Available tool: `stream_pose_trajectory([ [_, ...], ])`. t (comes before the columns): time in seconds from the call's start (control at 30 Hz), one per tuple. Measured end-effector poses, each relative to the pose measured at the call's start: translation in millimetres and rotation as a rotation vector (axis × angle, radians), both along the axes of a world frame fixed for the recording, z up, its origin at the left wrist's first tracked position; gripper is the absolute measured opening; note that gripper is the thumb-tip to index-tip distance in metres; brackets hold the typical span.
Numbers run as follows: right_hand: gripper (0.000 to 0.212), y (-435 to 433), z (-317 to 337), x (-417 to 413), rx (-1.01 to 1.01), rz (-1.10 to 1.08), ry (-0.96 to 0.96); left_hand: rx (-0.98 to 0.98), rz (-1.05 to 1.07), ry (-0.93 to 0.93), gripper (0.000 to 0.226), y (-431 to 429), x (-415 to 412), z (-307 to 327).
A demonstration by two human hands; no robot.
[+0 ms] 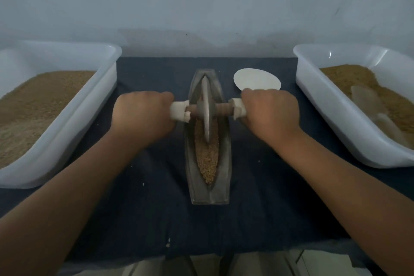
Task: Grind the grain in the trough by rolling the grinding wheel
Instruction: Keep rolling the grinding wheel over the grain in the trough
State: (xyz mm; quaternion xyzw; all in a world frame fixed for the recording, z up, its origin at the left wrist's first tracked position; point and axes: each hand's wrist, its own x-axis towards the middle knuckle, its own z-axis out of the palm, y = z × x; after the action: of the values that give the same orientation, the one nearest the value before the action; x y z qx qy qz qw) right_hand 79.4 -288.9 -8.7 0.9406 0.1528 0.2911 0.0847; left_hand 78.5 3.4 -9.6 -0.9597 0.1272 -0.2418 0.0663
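A long grey boat-shaped trough (224, 177) lies lengthwise in the middle of the table. Tan grain (207, 159) fills its groove toward the near end. A grey metal grinding wheel (206, 110) stands upright in the groove, about halfway along. A wooden axle (221, 111) with white-wrapped handles runs through the wheel. My left hand (143, 112) grips the left handle and my right hand (271, 110) grips the right handle, knuckles up.
A white plastic tub (105, 87) of brown grain sits at the left. Another white tub (313, 96) at the right holds grain and a clear scoop (369, 105). A white round dish (255, 79) lies behind my right hand. A dark blue cloth (145, 208) covers the table.
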Motion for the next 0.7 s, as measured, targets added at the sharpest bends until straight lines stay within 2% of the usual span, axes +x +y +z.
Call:
stream_pose_trajectory([
  [0.17,0.032,11.9,7.1,41.6,0.011,-0.065,-0.013,-0.044,0.049,0.064,0.023,-12.4,39.9,16.2],
  [0.3,0.038,3.5,9.0,9.0,0.014,0.003,0.024,-0.027,0.008,0.123,0.021,-4.5,2.5,12.7],
  [0.43,0.042,-9.8,-7.1,-47.5,0.044,0.058,-0.023,0.007,-0.138,-0.016,0.031,7.9,-50.4,8.7],
  [0.5,0.037,-13.0,-14.5,-54.8,0.075,0.069,-0.044,0.013,-0.182,-0.043,0.033,10.8,-54.1,9.6],
  [0.6,0.035,-11.6,-16.9,-33.3,0.064,0.049,-0.032,0.047,-0.142,-0.021,0.035,5.0,-26.0,10.2],
  [0.7,0.039,-5.7,-14.6,14.9,0.062,-0.015,-0.047,0.021,-0.041,0.002,0.027,-6.2,17.6,14.1],
])
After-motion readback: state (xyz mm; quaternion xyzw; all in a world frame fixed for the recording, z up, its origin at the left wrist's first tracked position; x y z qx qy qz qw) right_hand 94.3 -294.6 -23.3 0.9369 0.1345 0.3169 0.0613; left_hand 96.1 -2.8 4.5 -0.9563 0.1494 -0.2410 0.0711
